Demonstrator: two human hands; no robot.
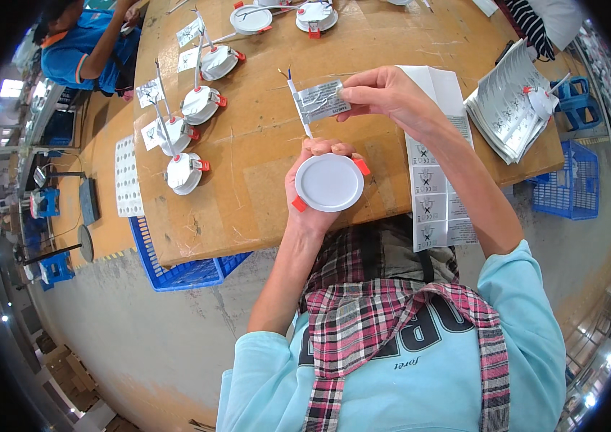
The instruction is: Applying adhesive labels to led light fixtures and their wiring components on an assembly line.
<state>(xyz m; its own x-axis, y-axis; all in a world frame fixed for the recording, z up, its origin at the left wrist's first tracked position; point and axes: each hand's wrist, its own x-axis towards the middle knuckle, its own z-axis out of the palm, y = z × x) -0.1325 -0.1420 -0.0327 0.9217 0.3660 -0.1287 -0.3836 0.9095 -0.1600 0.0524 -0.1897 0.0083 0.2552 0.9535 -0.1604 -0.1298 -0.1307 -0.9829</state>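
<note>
My left hand (293, 186) is closed around a round white downlight (329, 183), its flat face turned up toward me and red spring clips showing at two sides. A white cable (307, 129) sticks out beyond my left fingers, with bare coloured wire ends at its tip. My right hand (395, 99) pinches the right end of a silver printed label (322, 101). The label's left end lies against the cable; whether it is stuck there I cannot tell. Below my right forearm, a long sheet of labels (431, 169) hangs over the table's near edge.
Several downlights (200, 105) with tagged cables stand along the left of the brown table (255, 144), and more lie at the far side. At right is a stack of label sheets (503, 108) with a downlight on it. Blue crates (572, 183) flank the table. A person (89, 50) sits far left.
</note>
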